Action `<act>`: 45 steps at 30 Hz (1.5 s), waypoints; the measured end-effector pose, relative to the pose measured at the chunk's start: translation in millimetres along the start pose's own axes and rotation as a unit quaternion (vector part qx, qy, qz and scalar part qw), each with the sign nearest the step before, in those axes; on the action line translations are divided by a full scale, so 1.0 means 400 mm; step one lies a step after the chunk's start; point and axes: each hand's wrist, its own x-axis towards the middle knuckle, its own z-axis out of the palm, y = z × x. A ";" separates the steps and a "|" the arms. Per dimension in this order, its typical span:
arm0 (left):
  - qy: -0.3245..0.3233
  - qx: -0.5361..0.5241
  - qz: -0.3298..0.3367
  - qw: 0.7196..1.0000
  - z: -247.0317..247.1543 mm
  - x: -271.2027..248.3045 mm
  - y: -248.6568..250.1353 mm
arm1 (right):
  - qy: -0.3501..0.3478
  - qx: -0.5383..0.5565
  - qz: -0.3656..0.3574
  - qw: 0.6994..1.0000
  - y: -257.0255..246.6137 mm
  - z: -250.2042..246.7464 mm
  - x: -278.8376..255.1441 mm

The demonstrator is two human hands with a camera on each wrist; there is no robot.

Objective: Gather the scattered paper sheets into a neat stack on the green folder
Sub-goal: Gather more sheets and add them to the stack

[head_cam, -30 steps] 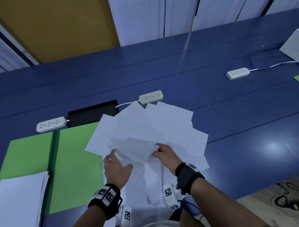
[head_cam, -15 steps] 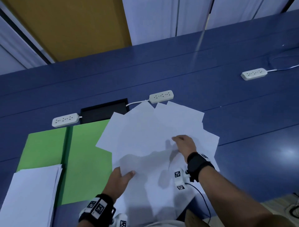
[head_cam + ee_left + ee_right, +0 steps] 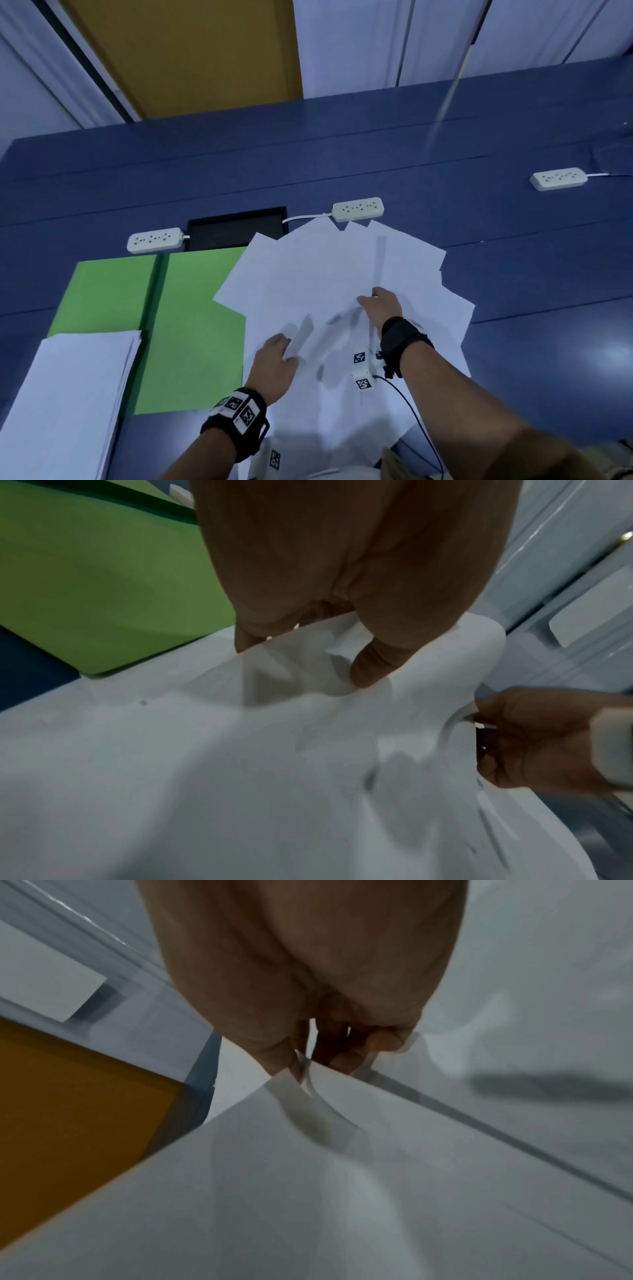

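Several loose white sheets (image 3: 325, 274) lie fanned out on the blue table, their left edge overlapping the open green folder (image 3: 191, 325). A tidy paper stack (image 3: 68, 394) sits on the folder's near left part. My left hand (image 3: 287, 347) pinches the raised edge of a sheet (image 3: 342, 723) between thumb and fingers near the fan's front. Farther in, at the fan's middle, my right hand (image 3: 375, 301) pinches lifted sheet edges (image 3: 308, 1110). The left wrist view shows both hands, left hand (image 3: 308, 647) and right hand (image 3: 514, 737), with the folder (image 3: 103, 574) behind. Blur hides finer detail.
Three white power strips (image 3: 358, 209) (image 3: 156, 240) (image 3: 558, 178) lie beyond the papers, next to a black recessed panel (image 3: 236, 228). The blue table (image 3: 531, 281) stretches out to the right. A cable runs from my right wrist camera (image 3: 363, 370).
My right hand has moved away from the left hand, farther in over the fan. My left hand keeps hold of a sheet edge, which now bulges up between the hands.
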 end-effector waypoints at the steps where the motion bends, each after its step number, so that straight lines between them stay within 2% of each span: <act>1: -0.001 -0.038 -0.010 0.999 -0.004 -0.006 -0.002 | -0.007 0.020 -0.007 1.000 0.006 -0.004 -0.011; 4: 0.010 -0.164 -0.053 0.985 -0.018 -0.020 -0.017 | -0.072 0.143 0.003 0.987 0.015 -0.038 -0.057; 7: 0.031 -0.218 -0.041 0.975 -0.036 -0.025 -0.026 | -0.117 0.207 0.013 0.971 0.040 -0.088 -0.097; 10: 0.021 -0.231 -0.004 0.973 -0.049 -0.016 -0.023 | -0.113 0.208 -0.002 0.972 0.071 -0.130 -0.129; 15: -0.023 -0.243 0.029 0.969 -0.071 -0.001 0.033 | -0.117 0.130 -0.054 0.983 0.105 -0.168 -0.164; 20: -0.082 -0.304 -0.015 0.949 -0.085 0.029 0.085 | -0.216 0.083 -0.051 0.972 0.118 -0.181 -0.186; 22: -0.085 -0.346 -0.026 0.934 -0.094 0.023 0.128 | -0.244 0.086 -0.042 0.965 0.110 -0.183 -0.206; 25: -0.076 -0.383 -0.062 0.918 -0.110 0.005 0.165 | -0.257 0.126 -0.026 0.958 0.104 -0.190 -0.231; 28: -0.060 -0.428 -0.101 0.896 -0.073 0.036 0.102 | -0.247 0.185 -0.033 0.951 0.109 -0.201 -0.232; 32: -0.094 -0.487 -0.143 0.856 -0.046 0.011 0.077 | -0.236 0.235 -0.022 0.943 0.118 -0.204 -0.231; 34: -0.119 -0.471 -0.115 0.866 -0.030 0.002 0.075 | -0.235 0.227 -0.016 0.945 0.127 -0.203 -0.229; 35: -0.110 -0.458 -0.091 0.878 -0.022 -0.003 0.081 | -0.224 0.229 -0.020 0.947 0.124 -0.205 -0.232; 38: -0.008 -0.396 -0.048 0.917 -0.007 0.007 0.083 | -0.173 0.289 -0.019 0.941 0.108 -0.213 -0.237; 41: 0.089 -0.369 -0.046 0.924 0.010 0.033 0.077 | -0.150 0.242 -0.064 0.957 0.111 -0.214 -0.224; 43: 0.104 -0.363 -0.041 0.925 0.017 0.049 0.078 | -0.146 0.181 -0.080 0.969 0.118 -0.201 -0.207; 45: 0.122 -0.355 -0.046 0.926 0.019 0.060 0.074 | -0.144 0.149 -0.063 0.976 0.114 -0.181 -0.182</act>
